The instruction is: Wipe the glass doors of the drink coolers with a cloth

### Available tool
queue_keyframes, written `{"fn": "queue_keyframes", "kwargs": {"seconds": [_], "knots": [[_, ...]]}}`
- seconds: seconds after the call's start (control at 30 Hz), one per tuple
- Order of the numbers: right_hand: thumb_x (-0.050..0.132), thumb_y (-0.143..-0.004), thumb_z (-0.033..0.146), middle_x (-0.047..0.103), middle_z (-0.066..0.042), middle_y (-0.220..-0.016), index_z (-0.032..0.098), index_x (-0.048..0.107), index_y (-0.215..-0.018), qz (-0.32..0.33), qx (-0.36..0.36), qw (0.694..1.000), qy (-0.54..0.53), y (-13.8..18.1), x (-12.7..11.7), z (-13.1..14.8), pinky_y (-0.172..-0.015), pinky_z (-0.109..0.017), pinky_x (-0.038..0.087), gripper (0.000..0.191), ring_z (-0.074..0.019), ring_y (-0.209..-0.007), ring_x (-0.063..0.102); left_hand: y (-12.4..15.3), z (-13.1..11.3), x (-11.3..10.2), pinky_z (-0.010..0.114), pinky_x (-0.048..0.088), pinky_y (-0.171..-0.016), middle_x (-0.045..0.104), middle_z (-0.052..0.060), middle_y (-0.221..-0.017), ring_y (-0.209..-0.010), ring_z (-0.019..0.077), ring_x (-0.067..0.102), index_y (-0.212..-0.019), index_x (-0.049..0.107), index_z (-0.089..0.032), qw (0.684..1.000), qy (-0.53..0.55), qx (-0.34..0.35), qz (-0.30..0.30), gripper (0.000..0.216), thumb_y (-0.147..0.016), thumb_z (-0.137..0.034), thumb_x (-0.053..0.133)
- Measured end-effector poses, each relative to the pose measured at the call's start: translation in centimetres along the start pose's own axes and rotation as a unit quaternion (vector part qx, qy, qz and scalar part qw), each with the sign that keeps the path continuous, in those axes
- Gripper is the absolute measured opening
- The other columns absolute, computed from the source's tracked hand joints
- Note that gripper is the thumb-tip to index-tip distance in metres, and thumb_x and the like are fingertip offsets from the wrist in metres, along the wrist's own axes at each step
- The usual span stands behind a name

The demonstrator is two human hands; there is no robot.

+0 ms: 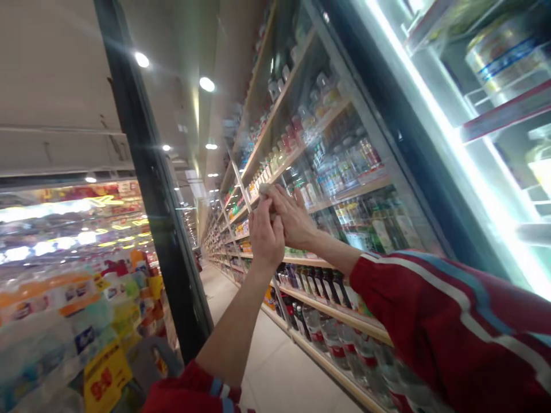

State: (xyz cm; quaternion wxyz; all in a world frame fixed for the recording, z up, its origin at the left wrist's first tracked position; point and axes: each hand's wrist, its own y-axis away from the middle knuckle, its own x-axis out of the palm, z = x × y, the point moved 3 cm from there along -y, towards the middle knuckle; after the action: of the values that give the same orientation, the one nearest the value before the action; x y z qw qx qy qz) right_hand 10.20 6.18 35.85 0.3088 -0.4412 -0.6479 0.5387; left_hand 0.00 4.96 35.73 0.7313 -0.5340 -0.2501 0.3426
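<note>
My left hand [266,236] is raised in front of the glass door [318,155], its fingers curled up close to my right hand. A small pale thing [264,189] shows at the fingertips where the hands meet; I cannot make out what it is. My right hand [295,219] reaches in from the right, fingers stretched out and partly apart, touching or overlapping the left fingertips. Whether either hand presses on the glass I cannot tell. Both arms wear red sleeves [413,310] with white and blue stripes.
Dark door frames stand left [150,172] and right [387,109]. Beyond the glass run long shelves of bottles [331,338]. A lit cooler shelf [508,115] is at the right. Packed drinks with a yellow price sign [105,378] lie at lower left. A pale floor aisle [275,367] recedes ahead.
</note>
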Motion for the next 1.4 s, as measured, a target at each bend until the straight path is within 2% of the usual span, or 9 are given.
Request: {"fn": "queue_keyframes", "kwargs": {"seconds": [0.13, 0.27, 0.43, 0.8, 0.9, 1.03, 1.13, 1.33, 1.4], "knots": [[0.040, -0.083, 0.032, 0.035, -0.008, -0.151, 0.017, 0.016, -0.149, 0.001, -0.088, 0.993, -0.079, 2.0, -1.8, -3.5, -0.113, -0.052, 0.025, 0.072, -0.0245, -0.139, 0.031, -1.3, -1.6, 0.4, 0.046, 0.032, -0.110, 0.056, 0.011, -0.132, -0.124, 0.0224, 0.049, -0.131, 0.045, -0.021, 0.998, -0.052, -0.047, 0.007, 0.042, -0.093, -0.036, 0.036], [0.031, -0.088, 0.027, 0.040, -0.006, -0.147, 0.023, 0.024, -0.147, -0.128, 0.022, 0.987, -0.092, 2.3, -2.8, -7.1, -0.112, -0.053, 0.027, 0.059, -0.0239, -0.136, 0.035, -2.3, -3.2, 1.3, 0.050, 0.019, -0.115, 0.048, 0.013, -0.139, -0.135, 0.0276, 0.036, -0.126, 0.050, -0.018, 0.992, -0.123, -0.013, 0.039, 0.045, -0.089, -0.042, 0.046], [0.034, -0.091, 0.034, 0.039, -0.007, -0.149, 0.023, 0.035, -0.141, -0.066, 0.014, 0.997, -0.032, 2.3, -2.4, -6.5, -0.113, -0.057, 0.020, 0.051, -0.0261, -0.138, 0.032, -2.3, -3.4, 2.6, 0.047, 0.013, -0.118, 0.046, 0.009, -0.142, -0.138, 0.0231, 0.033, -0.125, 0.051, -0.021, 0.983, -0.161, 0.045, 0.077, 0.038, -0.089, -0.030, 0.047], [0.037, -0.094, 0.031, 0.033, -0.009, -0.152, 0.021, 0.037, -0.140, -0.034, 0.011, 0.999, -0.010, 2.9, -2.9, -5.3, -0.114, -0.056, 0.013, 0.048, -0.0265, -0.141, 0.026, -2.5, 4.4, -5.1, 0.053, 0.013, -0.114, 0.039, 0.016, -0.147, -0.137, 0.0273, 0.034, -0.113, 0.058, -0.017, 0.954, -0.262, -0.145, -0.022, 0.032, -0.084, -0.018, 0.046], [0.038, -0.094, 0.033, 0.033, -0.010, -0.152, 0.020, 0.038, -0.140, -0.032, 0.020, 0.999, -0.009, 2.8, -3.0, -5.2, -0.114, -0.058, 0.014, 0.048, -0.0276, -0.141, 0.025, -2.6, 2.9, -3.1, 0.055, 0.013, -0.114, 0.042, 0.014, -0.146, -0.138, 0.0280, 0.033, -0.113, 0.059, -0.018, 0.965, -0.233, -0.116, -0.017, 0.032, -0.083, -0.018, 0.046], [0.037, -0.094, 0.033, 0.035, -0.010, -0.151, 0.018, 0.041, -0.139, -0.028, 0.037, 0.999, -0.009, 2.7, -3.2, -5.3, -0.114, -0.058, 0.015, 0.047, -0.0270, -0.141, 0.026, -1.6, -0.8, 1.1, 0.051, 0.011, -0.116, 0.041, 0.011, -0.147, -0.140, 0.0258, 0.030, -0.117, 0.059, -0.020, 0.980, -0.181, 0.007, 0.082, 0.036, -0.084, -0.019, 0.046], [0.037, -0.094, 0.034, 0.034, -0.010, -0.151, 0.019, 0.041, -0.139, -0.015, 0.048, 0.999, 0.000, 2.7, -3.1, -5.5, -0.114, -0.058, 0.014, 0.047, -0.0262, -0.141, 0.025, -0.8, -1.5, 1.4, 0.051, 0.005, -0.117, 0.041, 0.009, -0.147, -0.139, 0.0242, 0.031, -0.121, 0.058, -0.022, 0.977, -0.167, 0.047, 0.121, 0.038, -0.085, -0.019, 0.046], [0.036, -0.093, 0.037, 0.030, -0.009, -0.153, 0.019, 0.039, -0.140, 0.006, 0.063, 0.998, 0.015, 3.1, -3.0, -5.7, -0.116, -0.057, 0.011, 0.050, -0.0255, -0.143, 0.019, -1.2, 3.5, -5.0, 0.060, -0.001, -0.113, 0.032, 0.017, -0.151, -0.140, 0.0296, 0.028, -0.126, 0.053, -0.015, 0.964, -0.218, -0.150, 0.010, 0.045, -0.082, -0.018, 0.048], [0.033, -0.094, 0.038, 0.029, -0.009, -0.154, 0.019, 0.037, -0.141, 0.007, 0.062, 0.998, 0.015, 3.3, -2.8, -5.7, -0.116, -0.056, 0.009, 0.051, -0.0250, -0.144, 0.018, -1.3, 4.0, -5.7, 0.061, 0.000, -0.113, 0.030, 0.016, -0.152, -0.141, 0.0296, 0.025, -0.128, 0.051, -0.016, 0.959, -0.211, -0.188, -0.004, 0.047, -0.082, -0.018, 0.048]]}}
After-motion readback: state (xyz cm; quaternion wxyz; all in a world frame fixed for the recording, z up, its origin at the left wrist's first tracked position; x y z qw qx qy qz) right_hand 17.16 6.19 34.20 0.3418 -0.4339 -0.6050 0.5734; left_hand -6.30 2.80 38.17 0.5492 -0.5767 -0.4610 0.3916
